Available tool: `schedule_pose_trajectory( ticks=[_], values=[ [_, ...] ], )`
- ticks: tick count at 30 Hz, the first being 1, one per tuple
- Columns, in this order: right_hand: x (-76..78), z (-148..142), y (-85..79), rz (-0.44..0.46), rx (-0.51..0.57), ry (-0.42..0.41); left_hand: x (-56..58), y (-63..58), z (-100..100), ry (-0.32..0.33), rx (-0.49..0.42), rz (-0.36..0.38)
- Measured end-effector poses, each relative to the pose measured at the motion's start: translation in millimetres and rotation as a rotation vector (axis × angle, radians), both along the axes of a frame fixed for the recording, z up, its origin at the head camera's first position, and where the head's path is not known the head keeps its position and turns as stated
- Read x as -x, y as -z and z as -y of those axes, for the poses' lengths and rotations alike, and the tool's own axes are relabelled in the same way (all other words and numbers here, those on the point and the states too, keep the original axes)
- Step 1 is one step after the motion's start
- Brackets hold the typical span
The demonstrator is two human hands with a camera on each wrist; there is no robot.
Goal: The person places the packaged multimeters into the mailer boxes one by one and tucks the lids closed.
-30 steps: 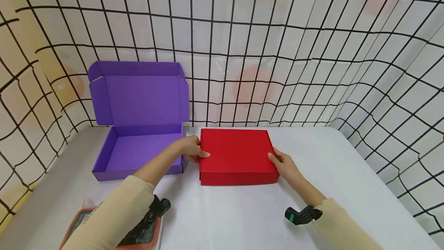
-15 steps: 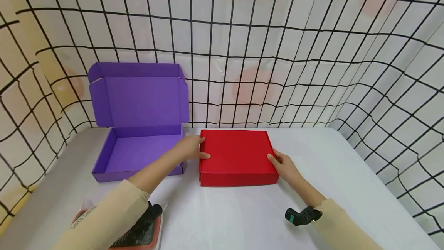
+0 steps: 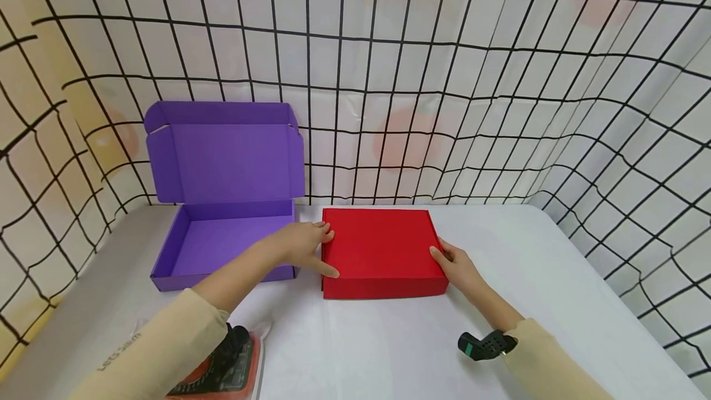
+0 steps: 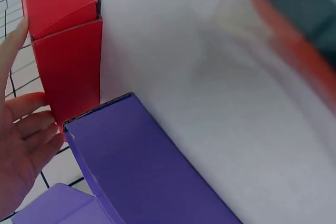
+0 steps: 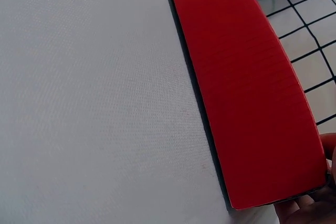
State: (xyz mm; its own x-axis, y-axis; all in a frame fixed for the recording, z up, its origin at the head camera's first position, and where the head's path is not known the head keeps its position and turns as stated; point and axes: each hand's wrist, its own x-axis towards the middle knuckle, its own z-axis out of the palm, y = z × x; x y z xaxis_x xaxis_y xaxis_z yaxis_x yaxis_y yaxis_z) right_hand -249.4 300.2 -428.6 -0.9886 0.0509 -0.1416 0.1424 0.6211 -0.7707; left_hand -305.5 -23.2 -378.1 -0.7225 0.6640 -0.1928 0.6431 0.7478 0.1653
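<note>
A closed red cardboard box (image 3: 378, 242) lies flat on the white table, its front side facing me. My left hand (image 3: 300, 244) rests at its left edge with fingers spread; the thumb reaches the front left part of the lid. Seen in the left wrist view, those fingers (image 4: 31, 129) lie loosely against the box's end. At the right edge, my right hand (image 3: 458, 262) grips the box, thumb on top and the other fingers down the side, partly hidden. The right wrist view has the red box's front (image 5: 247, 87) with right-hand fingers curled round its corner.
Left of the red box stands an open purple cardboard box (image 3: 186, 281), its lid (image 3: 228, 162) upright against the black wire grid (image 3: 366, 91). A dark, orange-rimmed item in clear wrap (image 3: 252, 363) lies at the front left, partly under my left sleeve. Both wrists carry black devices.
My left hand has loosened at the red box's left edge: the fingers spread over the top edge and the thumb slid toward the front. The right hand and the box stay put.
</note>
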Motion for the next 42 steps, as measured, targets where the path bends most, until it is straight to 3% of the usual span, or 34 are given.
schedule_pose_trajectory(
  ticks=[6,13,20,31,42],
  values=[
    [0.0,0,2.2,0.014,0.002,0.0,-2.0,-0.3,0,0.014,0.039,0.008],
    [1.4,0,3.6,0.02,0.0,-0.016,-5.5,-0.7,-6,0.056,0.149,-0.111],
    [1.2,-4,0.2,0.024,-0.009,-0.007,-1.7,-4.3,-14,0.101,0.133,-0.209],
    [2.4,-5,0.1,0.037,-0.003,-0.013,-5.9,-1.7,-18,0.089,0.17,-0.222],
    [1.5,0,-1.9,0.054,0.022,-0.011,-10.5,1.4,-18,0.139,0.185,-0.277]
  ],
)
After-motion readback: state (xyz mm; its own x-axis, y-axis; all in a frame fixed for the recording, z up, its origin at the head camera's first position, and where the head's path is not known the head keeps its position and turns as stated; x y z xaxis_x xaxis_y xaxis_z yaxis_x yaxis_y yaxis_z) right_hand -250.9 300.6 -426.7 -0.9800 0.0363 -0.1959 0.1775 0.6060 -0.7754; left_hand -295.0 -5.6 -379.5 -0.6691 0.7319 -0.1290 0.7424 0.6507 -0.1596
